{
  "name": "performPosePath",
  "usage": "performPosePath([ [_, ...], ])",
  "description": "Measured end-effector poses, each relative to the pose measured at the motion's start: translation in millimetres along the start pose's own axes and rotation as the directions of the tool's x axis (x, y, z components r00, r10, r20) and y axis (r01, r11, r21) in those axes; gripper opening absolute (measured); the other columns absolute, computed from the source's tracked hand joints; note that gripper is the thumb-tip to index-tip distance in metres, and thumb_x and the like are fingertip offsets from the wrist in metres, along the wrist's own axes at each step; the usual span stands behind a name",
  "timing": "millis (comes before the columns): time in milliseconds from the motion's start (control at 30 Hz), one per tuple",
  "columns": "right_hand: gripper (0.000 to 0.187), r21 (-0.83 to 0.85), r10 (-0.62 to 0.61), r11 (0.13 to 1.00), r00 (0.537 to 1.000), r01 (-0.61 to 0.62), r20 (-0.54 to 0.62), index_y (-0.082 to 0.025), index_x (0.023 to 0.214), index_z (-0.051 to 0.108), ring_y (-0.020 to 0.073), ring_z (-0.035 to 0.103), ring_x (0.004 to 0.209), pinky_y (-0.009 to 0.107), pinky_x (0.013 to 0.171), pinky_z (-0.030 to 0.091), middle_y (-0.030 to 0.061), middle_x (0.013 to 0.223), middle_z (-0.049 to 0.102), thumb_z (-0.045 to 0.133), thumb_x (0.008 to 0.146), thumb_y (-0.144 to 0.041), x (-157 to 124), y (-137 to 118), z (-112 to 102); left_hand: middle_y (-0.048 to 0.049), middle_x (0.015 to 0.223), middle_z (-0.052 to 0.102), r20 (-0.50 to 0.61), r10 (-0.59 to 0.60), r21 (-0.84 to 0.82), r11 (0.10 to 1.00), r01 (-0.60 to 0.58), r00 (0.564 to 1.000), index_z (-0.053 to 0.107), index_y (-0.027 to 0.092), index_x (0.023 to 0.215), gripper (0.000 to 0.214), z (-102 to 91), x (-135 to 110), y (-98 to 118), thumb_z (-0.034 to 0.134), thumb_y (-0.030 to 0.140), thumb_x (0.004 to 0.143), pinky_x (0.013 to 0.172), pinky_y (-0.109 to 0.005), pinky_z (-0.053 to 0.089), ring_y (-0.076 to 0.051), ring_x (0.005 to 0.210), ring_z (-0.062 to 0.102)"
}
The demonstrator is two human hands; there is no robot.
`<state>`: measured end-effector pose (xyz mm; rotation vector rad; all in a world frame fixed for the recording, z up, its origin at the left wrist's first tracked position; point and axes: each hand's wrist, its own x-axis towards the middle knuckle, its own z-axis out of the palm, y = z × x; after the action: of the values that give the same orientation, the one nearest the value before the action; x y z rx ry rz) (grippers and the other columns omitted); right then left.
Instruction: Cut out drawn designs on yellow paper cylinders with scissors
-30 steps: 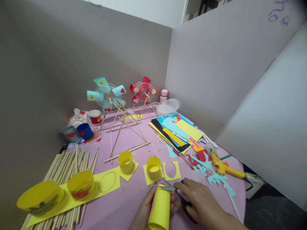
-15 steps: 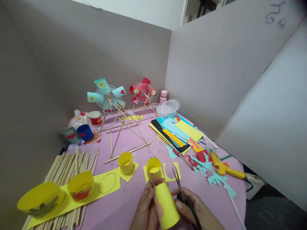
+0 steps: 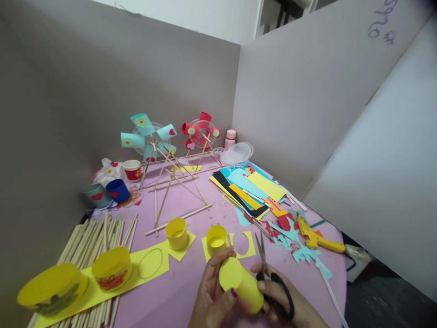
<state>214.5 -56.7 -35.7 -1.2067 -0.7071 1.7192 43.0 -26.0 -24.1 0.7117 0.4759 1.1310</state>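
Note:
My left hand [image 3: 213, 294] is closed around a yellow paper cylinder [image 3: 247, 291], whose near-round flat end faces up towards me. In my right hand [image 3: 278, 294] is a pair of scissors [image 3: 264, 262] with black handles, blades pointing up and slightly parted. The right fingers also touch the cylinder's lower right side. Just beyond my hands a short yellow paper cup [image 3: 216, 239] stands on a yellow square, beside a yellow offcut [image 3: 251, 241] with a rounded cutout. Another small yellow cup [image 3: 176, 233] stands to the left on its own yellow piece.
Larger yellow rings [image 3: 112, 269] rest on a yellow strip over wooden sticks [image 3: 78, 243] at left. Stick frames [image 3: 184, 182] and blue and red paper wheels [image 3: 150, 136] stand behind. Coloured sheets [image 3: 266, 184], scraps [image 3: 290, 237] and a yellow glue gun [image 3: 317, 239] lie right.
The cylinder has been tipped so its flat end shows, with my left thumb now across its front. The scissors have shifted right. The view has moved slightly.

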Motion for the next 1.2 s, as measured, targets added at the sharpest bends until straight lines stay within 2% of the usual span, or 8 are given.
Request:
performPosePath([
  [167,0.048,-0.175,-0.188,0.969,0.979,0.172,-0.082,-0.019,0.097,0.053,0.0078,0.042,0.044,0.017,0.041,0.031,-0.0071,0.056,0.051,0.074,0.064,-0.048,-10,-30,3,-0.0088,0.121,0.062,0.021,-0.013,0.083,0.997,0.011,1.0,0.061,0.03,0.115,0.055,2.2,1,-2,0.078,0.03,0.063,0.089,-0.033,0.043,-0.025,0.109,0.055],
  [300,0.035,-0.321,-0.313,0.904,0.949,0.283,-0.044,-0.019,0.09,0.056,0.0123,0.048,0.059,0.021,0.052,0.036,-0.0038,0.069,0.053,0.072,0.067,-0.04,-19,-58,8,-0.008,0.128,0.06,-0.004,-0.03,0.09,0.995,0.03,1.0,0.059,0.035,0.117,0.063,-0.7,1,-9,0.081,0.026,0.06,0.095,-0.034,0.041,-0.027,0.119,0.052],
  [433,0.026,-0.499,-0.347,0.802,0.936,0.327,0.055,-0.018,0.091,0.058,0.0139,0.046,0.065,0.023,0.058,0.038,-0.0027,0.072,0.051,0.067,0.07,-0.03,-20,-76,4,-0.01,0.131,0.058,0.004,-0.149,-0.025,0.988,0.149,0.989,0.057,0.031,0.12,0.066,-4.8,3,-8,0.079,0.042,0.058,0.086,-0.034,0.047,-0.027,0.112,0.058],
  [567,0.022,-0.632,-0.298,0.687,0.932,0.359,0.205,-0.017,0.091,0.06,0.0133,0.044,0.062,0.023,0.056,0.038,-0.001,0.074,0.055,0.06,0.069,-0.02,-20,-87,2,-0.0118,0.122,0.065,0.043,-0.424,-0.169,0.889,0.425,0.905,0.054,0.025,0.12,0.047,-6.4,4,-2,0.05,0.052,0.082,0.066,-0.031,0.052,-0.025,0.091,0.068],
  [733,0.029,-0.754,-0.244,0.528,0.92,0.391,0.306,-0.018,0.09,0.066,0.0135,0.046,0.059,0.021,0.054,0.038,-0.0017,0.067,0.056,0.056,0.064,-0.012,-21,-95,9,-0.0143,0.101,0.073,0.155,-0.583,-0.228,0.765,0.602,0.798,0.055,0.019,0.118,0.054,-3.9,6,3,0.038,0.058,0.084,0.054,-0.026,0.051,-0.026,0.071,0.073],
  [900,0.035,-0.757,-0.223,0.504,0.909,0.416,0.351,-0.018,0.097,0.067,0.0143,0.05,0.063,0.021,0.057,0.041,-0.0002,0.073,0.061,0.057,0.064,-0.011,-19,-95,11,-0.0131,0.095,0.075,0.281,-0.649,-0.294,0.643,0.707,0.707,0.062,0.01,0.114,0.051,-0.5,5,2,0.039,0.048,0.088,0.053,-0.021,0.051,-0.02,0.067,0.073],
  [1067,0.029,-0.726,-0.251,0.541,0.905,0.425,0.342,-0.019,0.093,0.067,0.0147,0.051,0.067,0.022,0.061,0.042,-0.0006,0.077,0.061,0.057,0.067,-0.011,-15,-94,13,-0.0143,0.098,0.076,0.341,-0.631,-0.312,0.623,0.717,0.697,0.06,0.003,0.116,0.051,2.1,-1,6,0.045,0.043,0.088,0.059,-0.018,0.051,-0.019,0.075,0.073],
  [1200,0.024,-0.694,-0.27,0.577,0.902,0.431,0.337,-0.019,0.092,0.065,0.0156,0.051,0.07,0.024,0.064,0.043,-0.0003,0.08,0.059,0.059,0.07,-0.014,-11,-94,14,-0.0163,0.102,0.074,0.414,-0.606,-0.315,0.604,0.732,0.679,0.057,-0.001,0.118,0.051,-0.7,-4,7,0.045,0.039,0.088,0.069,-0.023,0.052,-0.02,0.078,0.073],
])
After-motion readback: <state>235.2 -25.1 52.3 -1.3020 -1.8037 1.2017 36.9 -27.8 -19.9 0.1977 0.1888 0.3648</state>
